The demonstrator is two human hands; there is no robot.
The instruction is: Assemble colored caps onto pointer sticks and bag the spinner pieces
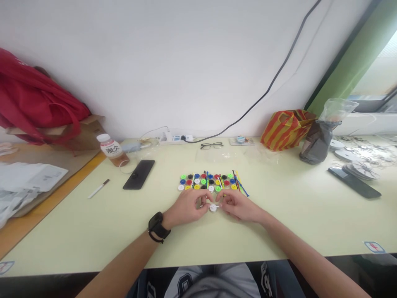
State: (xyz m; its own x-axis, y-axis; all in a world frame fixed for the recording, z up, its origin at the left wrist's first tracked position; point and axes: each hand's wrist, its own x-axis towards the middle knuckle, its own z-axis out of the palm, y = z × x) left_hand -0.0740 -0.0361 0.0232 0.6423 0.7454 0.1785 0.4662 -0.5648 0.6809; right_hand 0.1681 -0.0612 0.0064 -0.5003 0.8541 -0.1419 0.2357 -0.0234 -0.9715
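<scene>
A small white round disc (213, 208) is between my two hands, just above or on the table near the front. My left hand (190, 205), with a black watch at the wrist, is closed, thumb and fingertips at the disc's left edge. My right hand (238, 205) is closed in a pinch at the right edge, on a short white strip (217, 206) that runs to the disc. Just beyond my hands lie rows of small coloured discs (203, 181) in red, blue, green, yellow, black and white. Thin coloured strips like zip ties (238, 182) lie across and beside them.
To the left are a black phone (138, 175), a pen (98, 188) and a drink bottle (113, 150). Glasses (211, 145) and a power strip (175, 139) sit by the wall. On the right stand a striped bag (287, 129), a grey bag (315, 142) and another phone (354, 182).
</scene>
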